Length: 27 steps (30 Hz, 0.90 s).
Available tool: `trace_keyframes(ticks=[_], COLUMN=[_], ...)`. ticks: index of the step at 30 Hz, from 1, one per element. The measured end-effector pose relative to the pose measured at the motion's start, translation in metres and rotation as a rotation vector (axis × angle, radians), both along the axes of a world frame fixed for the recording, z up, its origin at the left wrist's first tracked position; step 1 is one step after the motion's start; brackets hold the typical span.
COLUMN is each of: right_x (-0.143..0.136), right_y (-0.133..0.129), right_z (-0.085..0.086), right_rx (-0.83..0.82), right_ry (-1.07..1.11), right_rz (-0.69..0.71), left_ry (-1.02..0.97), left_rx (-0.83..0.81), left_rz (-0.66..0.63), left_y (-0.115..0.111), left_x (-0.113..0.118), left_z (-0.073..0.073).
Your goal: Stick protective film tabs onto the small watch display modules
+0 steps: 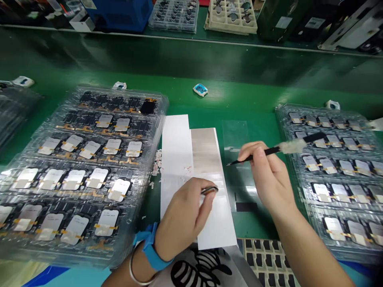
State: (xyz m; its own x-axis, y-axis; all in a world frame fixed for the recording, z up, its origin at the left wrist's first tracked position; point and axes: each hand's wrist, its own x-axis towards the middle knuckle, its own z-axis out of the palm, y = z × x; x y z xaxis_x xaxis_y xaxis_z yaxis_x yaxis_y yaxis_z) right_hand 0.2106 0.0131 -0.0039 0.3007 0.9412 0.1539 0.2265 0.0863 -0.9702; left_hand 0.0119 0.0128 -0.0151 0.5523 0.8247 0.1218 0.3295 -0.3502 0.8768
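Observation:
My left hand (pixel 185 211) is closed, pinching a small dark, thin-edged part (pixel 210 189) between thumb and fingers; it is seen nearly edge-on, and its face is hidden. Black tweezers (pixel 272 150) rest in my right hand (pixel 267 175), their fine tip pointing left and pale tape wrapped around the rear. Below my left hand lie a white sheet (pixel 176 151) and a strip with a greyish film area (pixel 205 147). The tweezer tip hovers near this strip's right edge. A clear film sheet (pixel 235 133) lies just beyond it.
Clear trays of small screen modules stand at left (pixel 89 149) and right (pixel 347 159). Pinkish scraps (pixel 157 162) lie beside the white sheet. A blue-faced piece (pixel 200 89) sits farther back. Below is a beige tray (pixel 266 247) with dark pieces; a shelf edge (pixel 191 35) crosses behind.

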Motion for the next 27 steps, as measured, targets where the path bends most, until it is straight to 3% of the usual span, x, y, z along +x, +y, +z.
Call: trace_keyframes(ticks=[4, 10, 17, 27], right_x=[0.005, 0.003, 0.002, 0.0], right_y=[-0.012, -0.013, -0.011, -0.011], right_z=[-0.016, -0.033, -0.03, -0.031], right_rx=[-0.072, -0.083, -0.057, -0.107], right_ry=[0.004, 0.025, 0.056, 0.063], right_rz=[-0.017, -0.048, -0.123, -0.079], left_ry=[0.168, 0.286, 0.286, 0.325], left_rx=[0.195, 0.226, 0.238, 0.289], left_rz=[-0.178, -0.224, -0.228, -0.23], left_y=[0.001, 0.002, 0.002, 0.002], left_x=[0.012, 0.019, 0.018, 0.02], left_z=[0.003, -0.004, -0.009, -0.013])
